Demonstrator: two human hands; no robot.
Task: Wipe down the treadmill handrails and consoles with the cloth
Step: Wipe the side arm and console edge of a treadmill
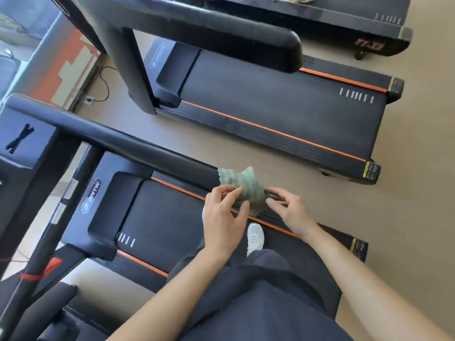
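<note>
A green speckled cloth [246, 188] hangs bunched between both my hands, at the near end of the black right handrail [118, 141] of the treadmill I stand on. My left hand [222, 215] pinches the cloth's left side with thumb and fingers. Fingertips of my right hand [290, 209] hold its right edge. The console [22, 143] of this treadmill sits at the far left, dark and glossy. The cloth covers the tip of the handrail.
A second treadmill [270, 104] stands parallel beyond, with its thick handrail [197, 28] overhead, and a third deck [320, 13] behind it. Tan floor lies between the machines. A power cable [103, 82] runs by the wall. My white shoe [256, 237] stands on the belt.
</note>
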